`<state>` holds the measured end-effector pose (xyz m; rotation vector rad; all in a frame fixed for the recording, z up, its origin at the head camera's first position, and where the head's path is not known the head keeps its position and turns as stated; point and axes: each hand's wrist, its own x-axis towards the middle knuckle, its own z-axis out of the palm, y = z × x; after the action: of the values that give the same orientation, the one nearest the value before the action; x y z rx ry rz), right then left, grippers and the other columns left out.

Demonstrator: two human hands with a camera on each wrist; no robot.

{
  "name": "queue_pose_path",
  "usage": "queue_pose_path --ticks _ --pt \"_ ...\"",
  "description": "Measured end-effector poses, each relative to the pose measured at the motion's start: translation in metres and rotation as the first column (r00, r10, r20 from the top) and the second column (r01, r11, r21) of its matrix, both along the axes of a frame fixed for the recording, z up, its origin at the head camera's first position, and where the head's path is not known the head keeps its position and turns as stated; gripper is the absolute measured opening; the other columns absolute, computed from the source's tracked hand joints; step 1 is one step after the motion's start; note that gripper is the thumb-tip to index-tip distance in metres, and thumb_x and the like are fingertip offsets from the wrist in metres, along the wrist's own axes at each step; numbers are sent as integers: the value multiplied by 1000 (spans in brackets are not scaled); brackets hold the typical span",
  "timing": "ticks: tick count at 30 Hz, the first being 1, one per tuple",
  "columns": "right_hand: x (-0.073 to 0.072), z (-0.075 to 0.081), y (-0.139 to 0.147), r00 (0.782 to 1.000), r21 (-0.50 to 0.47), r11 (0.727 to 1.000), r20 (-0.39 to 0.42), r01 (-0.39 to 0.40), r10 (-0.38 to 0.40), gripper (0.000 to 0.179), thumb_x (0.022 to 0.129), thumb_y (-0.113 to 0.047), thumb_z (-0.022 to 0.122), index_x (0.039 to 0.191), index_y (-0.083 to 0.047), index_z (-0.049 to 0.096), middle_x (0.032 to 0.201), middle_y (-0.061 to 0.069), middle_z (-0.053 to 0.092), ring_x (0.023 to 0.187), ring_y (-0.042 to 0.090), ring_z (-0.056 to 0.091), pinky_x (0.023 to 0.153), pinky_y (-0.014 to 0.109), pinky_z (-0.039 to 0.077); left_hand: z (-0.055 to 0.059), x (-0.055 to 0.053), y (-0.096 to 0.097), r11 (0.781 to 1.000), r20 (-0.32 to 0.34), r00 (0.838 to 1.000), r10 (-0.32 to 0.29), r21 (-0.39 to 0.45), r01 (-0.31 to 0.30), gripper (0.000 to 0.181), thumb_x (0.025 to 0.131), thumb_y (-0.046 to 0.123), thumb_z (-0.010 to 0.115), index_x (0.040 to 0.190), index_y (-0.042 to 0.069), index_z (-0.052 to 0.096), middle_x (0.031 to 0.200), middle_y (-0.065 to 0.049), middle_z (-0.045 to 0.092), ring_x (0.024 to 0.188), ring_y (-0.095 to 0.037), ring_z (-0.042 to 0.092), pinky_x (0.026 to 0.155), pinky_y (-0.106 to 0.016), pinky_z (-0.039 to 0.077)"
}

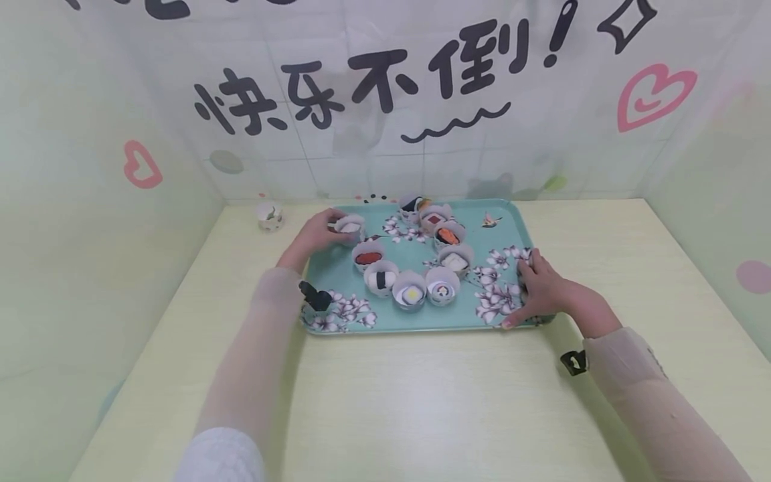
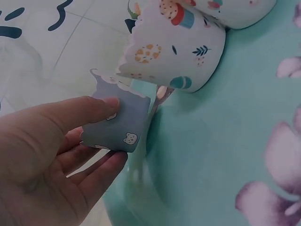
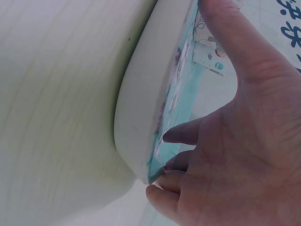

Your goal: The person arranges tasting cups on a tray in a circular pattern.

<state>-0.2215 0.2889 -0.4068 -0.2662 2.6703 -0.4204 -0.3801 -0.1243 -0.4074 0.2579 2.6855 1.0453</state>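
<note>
My left hand point(image 1: 316, 234) pinches a small grey-blue paper baking cup point(image 2: 117, 113) printed with white bears, thumb on one side and fingers on the other. In the head view this cup point(image 1: 351, 227) is above the tray's far left part and has something white inside. My right hand point(image 1: 545, 291) rests spread over the near right corner of the turquoise floral tray point(image 1: 415, 330); its fingers lie along the right rim. Several paper cups form a curve on the tray, among them one with a red piece point(image 1: 369, 258) and one with an orange-topped sushi piece point(image 1: 448, 235).
Outside the tray, at the far left, stands another paper cup point(image 1: 270, 217). A small sushi-like piece point(image 1: 490, 220) lies on the tray's far right. A wall hung with a printed sheet point(image 1: 373, 147) rises behind the table point(image 1: 409, 402), with side walls left and right.
</note>
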Motion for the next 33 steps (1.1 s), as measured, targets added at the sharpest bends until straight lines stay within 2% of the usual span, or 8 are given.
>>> queue_pose_path --ticks 7,16,19,24,28,33 --pt "0 2 -2 1000 -5 1000 -6 -3 3 139 57 -64 79 143 17 4 144 41 -17 135 54 -8 110 62 12 -4 -1 12 998 -5 998 -58 13 58 57 85 23 71 133 6 46 137 -15 46 126 -31 44 102 -46 40" --pt "0 2 -3 1000 -9 1000 1 -2 2 139 57 -63 79 143 16 3 145 40 -18 136 53 -9 110 62 12 0 -1 18 988 11 990 -143 68 142 52 88 6 64 136 4 44 138 -19 46 124 -34 49 104 -44 40" --pt "0 2 -2 1000 -6 1000 0 -4 4 139 57 -64 79 143 16 3 144 41 -18 136 54 -9 110 62 12 0 0 19 984 12 985 -171 47 170 49 89 4 61 135 4 45 138 -19 47 122 -34 51 103 -44 41" --pt "0 2 -1 1000 3 1000 0 -1 1 140 57 -64 79 143 16 4 144 41 -17 136 54 -8 110 62 12 1 3 19 978 13 978 -209 13 209 44 91 1 56 134 3 46 136 -18 49 126 -31 47 103 -44 41" --pt "0 0 -1 1000 3 1000 3 1 -1 139 57 -64 79 143 16 4 144 41 -18 136 53 -8 110 62 12 3 5 17 975 20 974 -224 17 224 42 92 0 55 133 3 47 137 -18 49 128 -31 45 104 -44 40" --pt "0 1 -1 1000 6 1000 7 1 -1 139 57 -64 79 143 16 4 144 40 -19 136 53 -8 110 61 12 6 4 9 977 35 979 -201 78 198 38 94 8 55 131 5 49 135 -14 50 127 -30 46 103 -45 41"
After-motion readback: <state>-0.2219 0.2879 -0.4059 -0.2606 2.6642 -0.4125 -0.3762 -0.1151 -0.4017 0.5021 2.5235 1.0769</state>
